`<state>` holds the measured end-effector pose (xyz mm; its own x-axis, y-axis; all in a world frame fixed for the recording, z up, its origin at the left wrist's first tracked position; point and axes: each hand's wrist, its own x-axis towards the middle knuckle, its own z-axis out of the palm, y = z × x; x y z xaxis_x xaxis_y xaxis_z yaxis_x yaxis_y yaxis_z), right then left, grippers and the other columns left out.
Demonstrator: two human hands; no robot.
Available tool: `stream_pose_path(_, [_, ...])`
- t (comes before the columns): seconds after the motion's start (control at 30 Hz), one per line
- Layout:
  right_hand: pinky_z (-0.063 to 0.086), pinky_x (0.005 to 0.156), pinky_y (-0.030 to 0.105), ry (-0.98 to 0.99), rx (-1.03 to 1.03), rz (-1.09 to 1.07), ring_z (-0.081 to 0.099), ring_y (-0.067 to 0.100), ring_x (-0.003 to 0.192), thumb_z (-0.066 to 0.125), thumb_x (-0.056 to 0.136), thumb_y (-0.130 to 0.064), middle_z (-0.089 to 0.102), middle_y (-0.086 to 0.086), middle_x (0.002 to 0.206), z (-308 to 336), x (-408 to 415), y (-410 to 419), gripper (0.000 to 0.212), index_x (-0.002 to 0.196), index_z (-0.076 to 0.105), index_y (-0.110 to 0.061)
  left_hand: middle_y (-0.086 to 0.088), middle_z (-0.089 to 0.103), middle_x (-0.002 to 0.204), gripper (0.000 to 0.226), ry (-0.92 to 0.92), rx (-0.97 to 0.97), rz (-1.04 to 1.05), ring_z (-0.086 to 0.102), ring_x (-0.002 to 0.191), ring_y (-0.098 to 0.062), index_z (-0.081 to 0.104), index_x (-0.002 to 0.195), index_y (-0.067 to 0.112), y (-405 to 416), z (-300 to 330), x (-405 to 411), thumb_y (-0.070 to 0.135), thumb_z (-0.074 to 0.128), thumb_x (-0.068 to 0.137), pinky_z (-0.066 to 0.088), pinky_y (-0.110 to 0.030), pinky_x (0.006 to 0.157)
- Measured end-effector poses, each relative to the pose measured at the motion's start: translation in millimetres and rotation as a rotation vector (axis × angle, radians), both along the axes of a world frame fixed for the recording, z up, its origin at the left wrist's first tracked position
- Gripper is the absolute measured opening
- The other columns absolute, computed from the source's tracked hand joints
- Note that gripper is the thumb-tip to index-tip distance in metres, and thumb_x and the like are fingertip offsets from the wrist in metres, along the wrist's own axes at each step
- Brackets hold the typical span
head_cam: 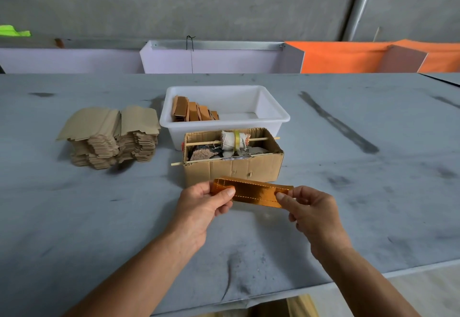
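An orange fabric strip with pale stitching along its edges hangs stretched just above the grey table, in front of a cardboard box. My left hand pinches its left end between thumb and fingers. My right hand pinches its right end the same way. The cardboard box is open on top; a thin wooden stick runs across it and carries a small roll of white fabric, with fabric scraps below.
Behind the box stands a white plastic tub with several folded orange-brown pieces at its left end. A stack of cut cardboard blanks lies to the left. The table's near edge runs at the lower right. Lilac and orange panels line the back.
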<state>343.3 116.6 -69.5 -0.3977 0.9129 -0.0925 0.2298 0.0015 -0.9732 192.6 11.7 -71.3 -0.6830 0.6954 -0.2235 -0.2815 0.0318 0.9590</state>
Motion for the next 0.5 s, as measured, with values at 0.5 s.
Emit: stream_pose_path(0.5, [0.044, 0.044, 0.020, 0.179, -0.389, 0.112, 0.060, 0.010, 0.047, 0.063, 0.088, -0.014, 0.072, 0.010, 0.072, 14, -3, -5, 0.011, 0.084, 0.067, -0.004, 0.002, 0.056, 0.054, 0.011, 0.062, -0.037, 0.067, 0.050, 0.051, -0.010, 0.064, 0.072, 0.010, 3, 2, 4, 0.009, 0.071, 0.081, 0.045, -0.021, 0.054])
